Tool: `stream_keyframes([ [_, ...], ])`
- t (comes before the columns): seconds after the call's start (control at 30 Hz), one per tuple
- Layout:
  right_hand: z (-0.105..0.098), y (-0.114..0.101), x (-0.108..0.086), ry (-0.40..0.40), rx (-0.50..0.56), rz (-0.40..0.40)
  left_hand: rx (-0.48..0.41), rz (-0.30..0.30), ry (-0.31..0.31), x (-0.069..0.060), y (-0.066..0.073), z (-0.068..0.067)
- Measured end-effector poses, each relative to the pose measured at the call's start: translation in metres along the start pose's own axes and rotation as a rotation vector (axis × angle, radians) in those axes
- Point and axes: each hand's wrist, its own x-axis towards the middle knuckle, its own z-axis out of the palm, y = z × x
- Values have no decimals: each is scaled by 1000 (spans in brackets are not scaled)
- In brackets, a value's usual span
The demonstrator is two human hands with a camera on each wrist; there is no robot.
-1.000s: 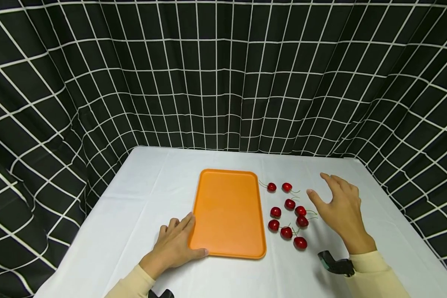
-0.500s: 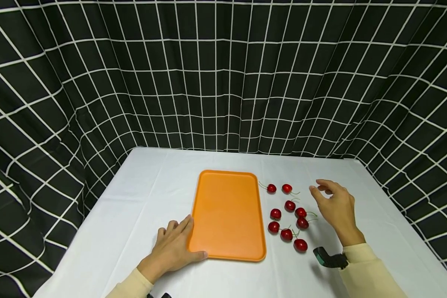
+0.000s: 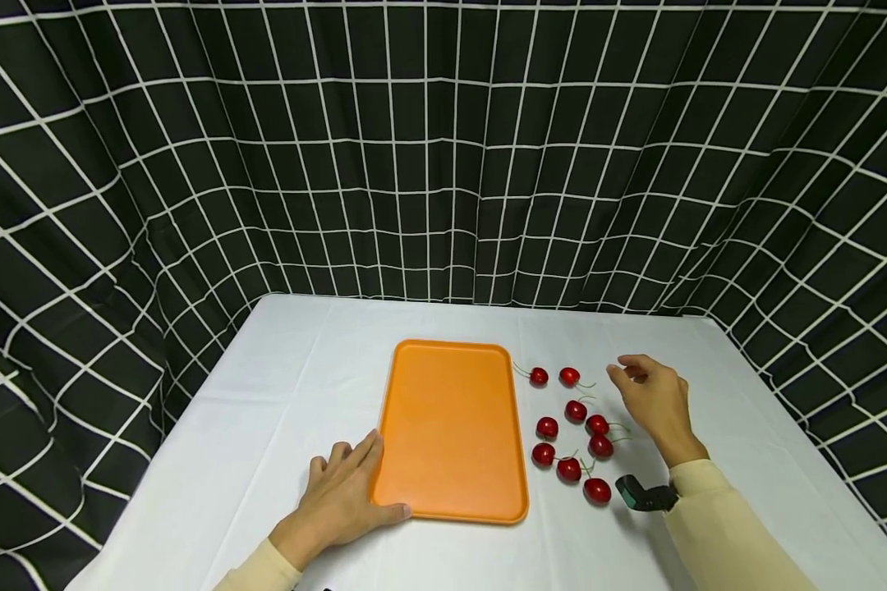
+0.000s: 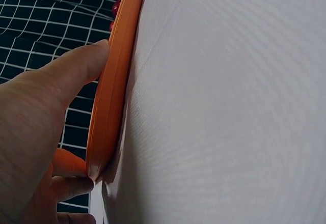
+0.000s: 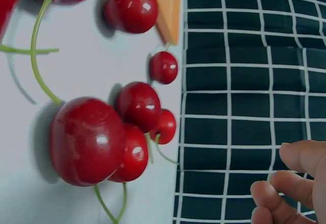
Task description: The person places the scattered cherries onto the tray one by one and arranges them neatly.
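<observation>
At the near left corner of an orange tray [image 3: 451, 427], my left hand [image 3: 340, 497] rests with spread fingers on the left rim and its thumb at the near rim. The left wrist view shows that thumb against the tray's side [image 4: 109, 96]. Several red cherries with green stems, such as one near the front [image 3: 597, 491] and one at the back [image 3: 538, 377], lie right of the tray. My right hand [image 3: 658, 406] hovers right of them, holding nothing, fingers loosely curled and thumb near the index finger. Large cherries [image 5: 87, 141] fill the left of the right wrist view.
A white cloth [image 3: 266, 394] covers the table under everything. Black curtains with a white grid [image 3: 443, 164] stand behind the table and along both sides.
My right hand has brought its thumb and fingers closer together and shifted slightly left. My left hand keeps its place on the tray. The cherries lie as before.
</observation>
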Motion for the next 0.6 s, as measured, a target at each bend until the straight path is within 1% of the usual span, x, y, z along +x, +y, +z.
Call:
stream_keyframes([
  [0.17, 8, 7, 8, -79, -13, 62, 5, -9, 0, -1, -1, -1],
  [0.4, 20, 18, 19, -158, -2, 136, 8, -15, 10, -1, -1, -1],
  [0.6, 28, 28, 26, -293, -29, 228, 12, -18, 9, 0, 0, 1],
])
